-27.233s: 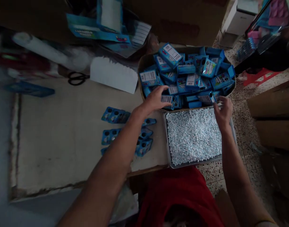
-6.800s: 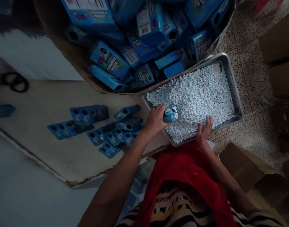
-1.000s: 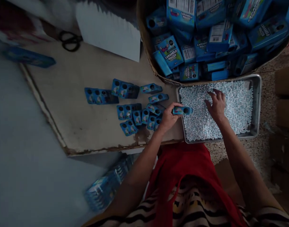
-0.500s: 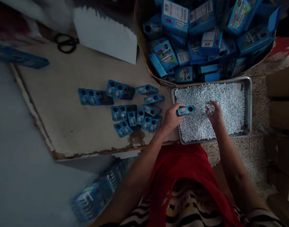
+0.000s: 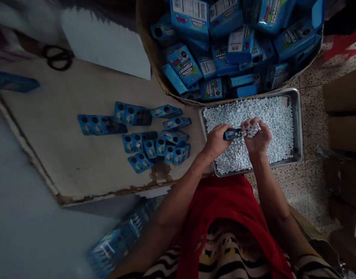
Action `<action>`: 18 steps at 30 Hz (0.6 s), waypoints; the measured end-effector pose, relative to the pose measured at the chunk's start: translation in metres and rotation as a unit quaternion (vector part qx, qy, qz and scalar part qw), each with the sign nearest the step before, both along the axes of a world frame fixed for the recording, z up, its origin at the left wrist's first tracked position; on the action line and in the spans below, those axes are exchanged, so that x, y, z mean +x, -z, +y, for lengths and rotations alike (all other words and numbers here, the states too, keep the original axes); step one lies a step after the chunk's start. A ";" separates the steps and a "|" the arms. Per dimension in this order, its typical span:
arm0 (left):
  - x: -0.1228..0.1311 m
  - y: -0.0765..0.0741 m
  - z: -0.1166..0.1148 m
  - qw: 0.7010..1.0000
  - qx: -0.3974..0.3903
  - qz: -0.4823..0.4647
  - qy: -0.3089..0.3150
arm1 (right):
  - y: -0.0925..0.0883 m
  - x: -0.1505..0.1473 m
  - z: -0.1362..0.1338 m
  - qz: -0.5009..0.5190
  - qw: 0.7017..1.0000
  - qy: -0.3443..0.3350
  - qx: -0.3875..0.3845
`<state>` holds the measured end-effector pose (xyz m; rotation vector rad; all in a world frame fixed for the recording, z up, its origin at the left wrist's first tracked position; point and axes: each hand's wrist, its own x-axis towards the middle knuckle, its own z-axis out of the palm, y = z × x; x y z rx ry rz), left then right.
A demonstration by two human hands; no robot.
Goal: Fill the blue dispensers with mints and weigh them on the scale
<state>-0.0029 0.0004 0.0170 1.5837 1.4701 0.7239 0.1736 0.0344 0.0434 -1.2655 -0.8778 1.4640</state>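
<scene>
My left hand (image 5: 215, 140) grips a small blue carton (image 5: 231, 134) over a metal tray (image 5: 296, 124) filled with small white candies (image 5: 273, 116). My right hand (image 5: 256, 136) is cupped palm up around a handful of those candies, pressed against the open end of the carton. Left of the tray, several filled blue cartons (image 5: 154, 143) lie in rows on the worn board (image 5: 79, 162). Above the tray, a round basket (image 5: 150, 50) holds a heap of empty blue cartons (image 5: 224, 42).
Black scissors (image 5: 57, 58) and a white sheet (image 5: 105, 42) lie at the board's far side. A flat blue piece (image 5: 12, 83) sits at the left edge. Cardboard boxes (image 5: 343, 116) stand on the speckled floor to the right. A blue pack (image 5: 116, 242) lies below the board.
My right hand scooped candies from the tray, turned palm up and came against the carton's end. My left hand kept the carton, shifting slightly. The view drifted right.
</scene>
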 end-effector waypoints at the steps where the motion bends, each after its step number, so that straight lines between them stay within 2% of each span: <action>1: 0.002 0.000 0.000 1.000 0.001 -0.002 0.001 | 0.001 0.001 0.000 -0.008 1.000 0.000 0.005; 6: 0.004 0.001 0.001 1.000 -0.002 -0.004 -0.002 | 0.002 0.006 -0.001 -0.010 0.999 -0.008 0.045; 12: 0.006 -0.001 0.002 1.000 0.002 -0.002 -0.009 | -0.003 0.003 -0.006 -0.050 0.994 -0.070 0.069; 14: 0.008 -0.004 0.001 1.000 0.012 0.010 -0.017 | -0.004 0.002 -0.007 -0.028 0.996 -0.050 0.066; 18: 0.009 -0.009 -0.004 0.996 0.063 0.063 -0.022 | -0.001 0.012 -0.011 0.072 0.996 0.044 0.028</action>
